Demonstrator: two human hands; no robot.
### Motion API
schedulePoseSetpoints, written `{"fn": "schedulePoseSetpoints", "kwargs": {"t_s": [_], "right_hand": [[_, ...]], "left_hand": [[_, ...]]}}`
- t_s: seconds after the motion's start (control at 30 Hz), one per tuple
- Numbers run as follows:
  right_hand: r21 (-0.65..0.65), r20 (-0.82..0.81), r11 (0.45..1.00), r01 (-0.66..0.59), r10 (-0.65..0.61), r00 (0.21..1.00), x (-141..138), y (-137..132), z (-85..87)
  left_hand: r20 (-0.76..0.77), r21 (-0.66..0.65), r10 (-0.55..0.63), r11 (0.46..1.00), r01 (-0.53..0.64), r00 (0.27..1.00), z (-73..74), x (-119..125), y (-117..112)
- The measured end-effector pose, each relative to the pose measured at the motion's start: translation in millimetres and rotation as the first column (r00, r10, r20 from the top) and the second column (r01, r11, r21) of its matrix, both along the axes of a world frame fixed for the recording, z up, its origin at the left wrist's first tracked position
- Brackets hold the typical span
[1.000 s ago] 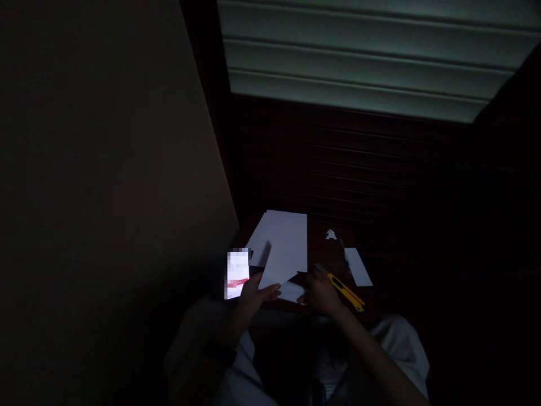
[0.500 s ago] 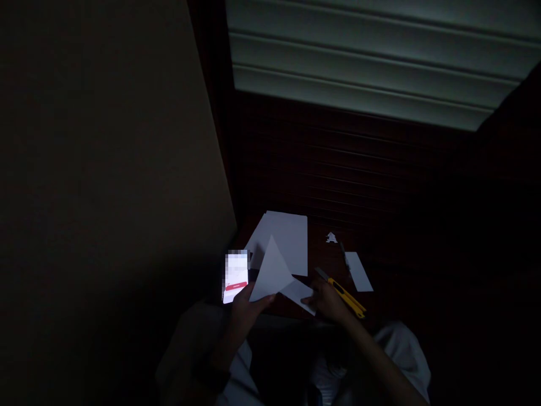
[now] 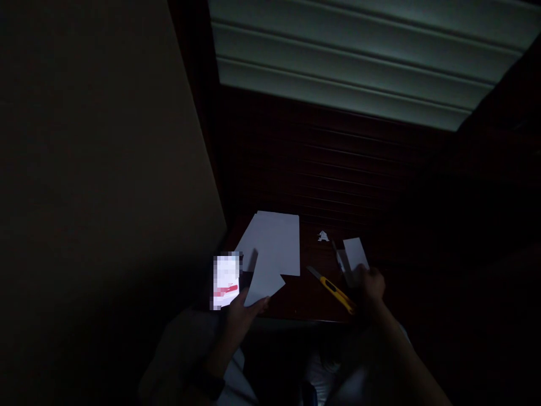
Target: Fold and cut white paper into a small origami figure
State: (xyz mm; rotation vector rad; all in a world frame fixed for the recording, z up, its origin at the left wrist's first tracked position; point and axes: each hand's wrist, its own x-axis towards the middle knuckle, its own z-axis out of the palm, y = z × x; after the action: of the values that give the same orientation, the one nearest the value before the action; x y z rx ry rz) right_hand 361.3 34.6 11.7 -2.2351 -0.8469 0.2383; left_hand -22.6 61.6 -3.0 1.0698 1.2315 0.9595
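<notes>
My left hand (image 3: 247, 310) is closed on a folded sheet of white paper (image 3: 264, 282), thumb on top, at the near edge of the table. The sheet stands partly over a stack of white paper (image 3: 279, 242). Off to the right, my right hand (image 3: 372, 282) grips a rectangular strip of white paper (image 3: 355, 252) by its lower end. Another paper strip lies on the table beneath it, mostly covered. Between my hands rests a yellow utility knife (image 3: 337, 294), its blade pointing away to the left.
A lit phone (image 3: 227, 282) is left of my left hand. A small folded paper figure (image 3: 323, 236) sits farther back, with a dark pen-like object (image 3: 337, 254) near the strips. Walls close in at the left and behind the dark table (image 3: 291, 307).
My right hand has moved right, carrying the paper strip away from the folded sheet to above the other strip. My left hand keeps hold of the folded sheet. The view has shifted slightly.
</notes>
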Motion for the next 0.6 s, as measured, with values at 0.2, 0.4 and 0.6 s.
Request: {"fn": "schedulePoseSetpoints", "kwargs": {"t_s": [0.2,0.4,0.6], "right_hand": [[-0.186,0.068,0.983,0.003,0.009,0.998,14,-4,-12.1],[-0.185,0.111,0.980,-0.078,0.099,0.989,2,-3,-7.8],[-0.066,0.208,0.997,-0.031,0.044,0.977,-11,-7,3.9]], "left_hand": [[-0.017,0.014,-0.003,1.000,0.003,1.000,-2.5,1,-1],[-0.130,0.069,-0.057,0.995,0.067,0.990,-6.9,-3,-1],[-0.185,0.083,-0.098,0.990,0.115,0.978,-5.0,-6,-1]]}}
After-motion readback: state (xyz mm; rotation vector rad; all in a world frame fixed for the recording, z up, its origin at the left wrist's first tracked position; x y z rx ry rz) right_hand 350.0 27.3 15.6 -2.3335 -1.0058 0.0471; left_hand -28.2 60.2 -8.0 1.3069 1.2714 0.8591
